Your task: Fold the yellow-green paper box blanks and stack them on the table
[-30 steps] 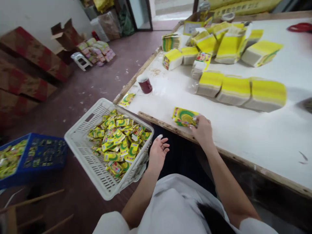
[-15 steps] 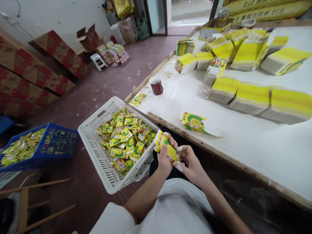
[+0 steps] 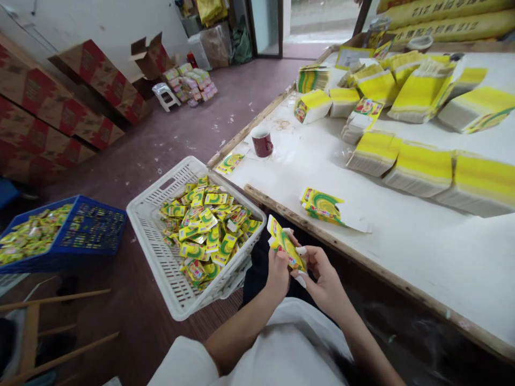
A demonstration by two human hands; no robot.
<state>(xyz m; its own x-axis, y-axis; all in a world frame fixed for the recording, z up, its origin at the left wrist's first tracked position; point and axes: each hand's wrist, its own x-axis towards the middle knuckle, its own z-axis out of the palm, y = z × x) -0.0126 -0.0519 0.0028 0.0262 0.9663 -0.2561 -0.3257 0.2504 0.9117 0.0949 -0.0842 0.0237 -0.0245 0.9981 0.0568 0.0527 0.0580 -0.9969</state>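
Note:
Between my two hands is a small yellow-and-green printed carton [image 3: 286, 244], tilted, with its white-edged flaps at the upper end standing open. My left hand [image 3: 278, 271] grips it from the left, the thumb on its printed face. At its lower right end, the fingers of my right hand [image 3: 317, 271] pinch the edge; white coverings sit on some fingertips. Just left of my hands stands a white plastic basket [image 3: 155, 257] heaped with small filled yellow packs [image 3: 213, 236]. On the table past my hands lies another flattened carton [image 3: 324, 206] with a white flap.
The white table [image 3: 406, 257] has a wooden edge close to my right arm. Stacks of flat cartons [image 3: 420, 163] and a dark red mug [image 3: 261, 142] stand on it. A blue crate [image 3: 90, 228] of packs, a wooden stool frame [image 3: 34, 343] and large boxes [image 3: 96, 80] are to the left.
The carton has turned in my hands, its face now more edge-on and its upper flap standing out. Both hands stay on it. The whole view has shifted slightly.

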